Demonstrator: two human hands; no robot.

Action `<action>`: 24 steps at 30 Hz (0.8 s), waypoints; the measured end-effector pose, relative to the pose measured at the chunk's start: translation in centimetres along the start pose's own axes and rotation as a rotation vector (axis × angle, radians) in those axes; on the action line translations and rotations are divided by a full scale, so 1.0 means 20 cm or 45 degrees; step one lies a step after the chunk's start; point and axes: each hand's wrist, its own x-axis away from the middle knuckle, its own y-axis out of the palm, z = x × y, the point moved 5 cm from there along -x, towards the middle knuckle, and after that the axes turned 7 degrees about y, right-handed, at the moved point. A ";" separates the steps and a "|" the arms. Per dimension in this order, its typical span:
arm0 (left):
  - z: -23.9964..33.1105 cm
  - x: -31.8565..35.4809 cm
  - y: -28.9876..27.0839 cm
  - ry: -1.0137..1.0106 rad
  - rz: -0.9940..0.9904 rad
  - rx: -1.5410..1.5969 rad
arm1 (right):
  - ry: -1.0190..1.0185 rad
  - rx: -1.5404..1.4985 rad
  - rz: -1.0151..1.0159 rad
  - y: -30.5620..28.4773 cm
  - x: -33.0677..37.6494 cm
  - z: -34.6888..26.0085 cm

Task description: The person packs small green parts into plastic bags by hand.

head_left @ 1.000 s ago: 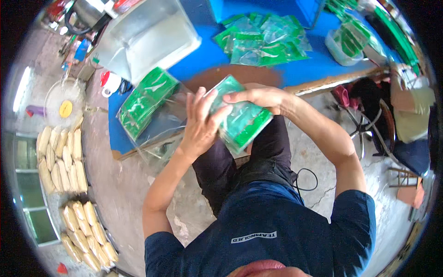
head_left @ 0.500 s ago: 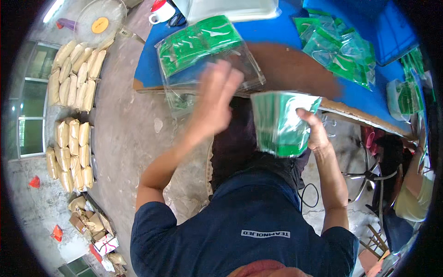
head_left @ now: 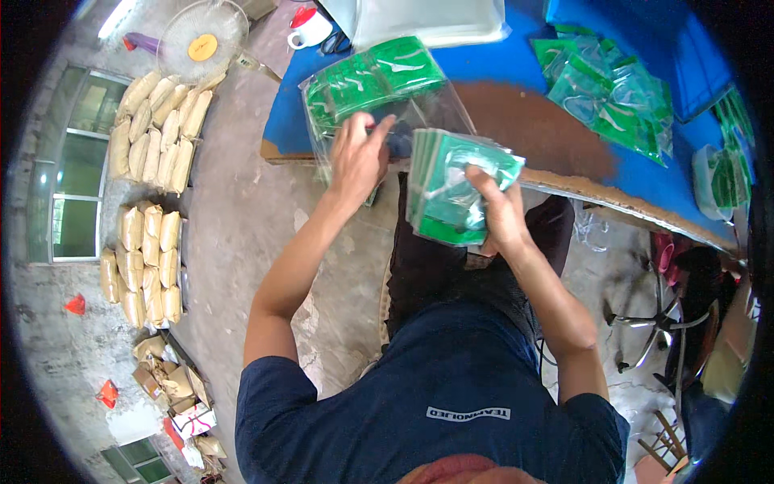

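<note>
The right hand point(head_left: 501, 211) is clamped on a fanned stack point(head_left: 453, 192) of green packets, thumb on top — it's held above the lap, by the table's point(head_left: 532, 121) front edge. The left hand point(head_left: 357, 168) is at the near side of a clear bag point(head_left: 442, 101) showing green; from here I can't tell whether its fingers pinch it. Off right lies a loose heap point(head_left: 613, 97) of packets — beyond the bag, a mug point(head_left: 310, 31).

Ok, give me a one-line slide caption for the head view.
Right hand holds a stack of green packets; left hand is at a clear bag on a blue table.
</note>
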 end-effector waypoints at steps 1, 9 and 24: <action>-0.02 -0.03 0.02 0.014 0.003 0.002 | -0.044 -0.015 0.034 0.00 -0.06 0.07; 0.03 -0.08 0.19 -0.014 -0.249 0.406 | -0.366 -0.140 0.352 -0.19 -0.04 -0.16; 0.12 -0.42 0.01 -0.218 -0.050 0.553 | 0.283 -0.013 -0.133 -0.20 -0.14 -0.20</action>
